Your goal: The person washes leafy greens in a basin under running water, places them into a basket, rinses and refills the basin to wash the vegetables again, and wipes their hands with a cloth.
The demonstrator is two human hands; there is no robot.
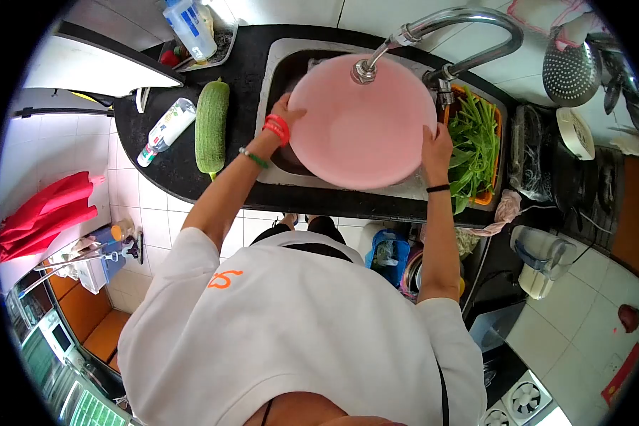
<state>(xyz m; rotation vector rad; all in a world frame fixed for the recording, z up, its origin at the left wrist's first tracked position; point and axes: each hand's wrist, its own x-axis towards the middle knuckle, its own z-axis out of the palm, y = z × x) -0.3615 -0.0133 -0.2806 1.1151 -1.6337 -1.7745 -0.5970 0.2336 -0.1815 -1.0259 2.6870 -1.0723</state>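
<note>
Left hand (285, 119) and right hand (439, 150) are narrowly clasping opposite edges of the basin (362, 128); between them, beneath the tap (364, 71), it is probably handling light, stiff, slippery if wet, best held there.

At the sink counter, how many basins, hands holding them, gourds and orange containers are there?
Round pink plastic basin: 1
Bare hands holding it, left hand and right hand: 2
Long green gourd: 1
Orange container with leafy greens: 1
Total: 5
</note>
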